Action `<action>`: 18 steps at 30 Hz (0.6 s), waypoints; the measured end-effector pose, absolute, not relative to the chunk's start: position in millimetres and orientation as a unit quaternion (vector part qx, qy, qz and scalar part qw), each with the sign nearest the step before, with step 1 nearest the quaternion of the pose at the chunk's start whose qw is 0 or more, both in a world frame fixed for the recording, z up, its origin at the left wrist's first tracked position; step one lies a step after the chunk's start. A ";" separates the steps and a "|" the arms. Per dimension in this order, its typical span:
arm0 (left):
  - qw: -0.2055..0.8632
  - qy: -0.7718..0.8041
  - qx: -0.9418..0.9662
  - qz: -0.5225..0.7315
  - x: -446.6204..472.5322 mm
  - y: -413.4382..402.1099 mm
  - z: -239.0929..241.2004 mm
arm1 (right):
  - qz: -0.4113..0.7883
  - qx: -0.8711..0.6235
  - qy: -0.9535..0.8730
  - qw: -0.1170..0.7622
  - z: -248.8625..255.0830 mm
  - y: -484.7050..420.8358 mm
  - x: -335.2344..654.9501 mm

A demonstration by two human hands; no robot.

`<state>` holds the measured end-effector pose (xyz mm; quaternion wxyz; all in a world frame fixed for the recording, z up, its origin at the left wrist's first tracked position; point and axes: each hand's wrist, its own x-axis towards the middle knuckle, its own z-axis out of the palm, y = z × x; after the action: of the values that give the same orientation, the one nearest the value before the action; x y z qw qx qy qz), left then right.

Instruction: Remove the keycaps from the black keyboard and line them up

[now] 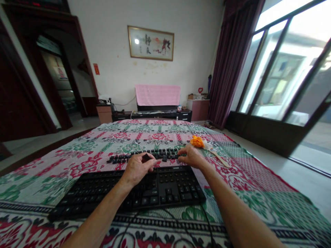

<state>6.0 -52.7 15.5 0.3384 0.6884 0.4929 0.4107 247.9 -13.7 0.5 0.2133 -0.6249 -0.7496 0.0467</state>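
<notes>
A black keyboard (165, 193) lies on a flower-patterned cloth (77, 155), with several keycaps gone from it. Beyond it, loose black keycaps (124, 158) are laid out in rows on the cloth. My left hand (137, 168) hovers over the keyboard's far edge, its fingers pinched on one black keycap (145, 157). My right hand (191, 156) reaches to the right end of the keycap rows, fingers curled down onto them; what they hold, if anything, is hidden.
An orange brush with a pale handle (204, 144) lies on the cloth just past my right hand. The keyboard's cable (129, 227) trails toward me. A low cabinet with a pink-covered screen (157, 100) stands at the far wall. Large windows (284, 69) are on the right.
</notes>
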 end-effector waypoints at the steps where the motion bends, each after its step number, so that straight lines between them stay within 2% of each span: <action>1: 0.341 0.497 0.684 0.411 3.8 -51.9 15.2 | 0.037 -0.631 -0.748 0.204 -0.7 -13.5 247.4; 9: 0.334 0.497 0.678 0.426 -2.2 -48.7 18.7 | 0.023 -0.646 -0.751 0.136 -3.6 -12.6 251.2; 18: 0.329 0.501 0.685 0.415 -0.9 -49.0 15.4 | 0.025 -0.649 -0.753 0.105 0.0 -17.8 247.2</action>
<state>-0.9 -49.0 15.4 0.3287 0.6846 0.5012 0.4148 247.2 -17.8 0.0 0.1046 -0.6490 -0.7532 0.0247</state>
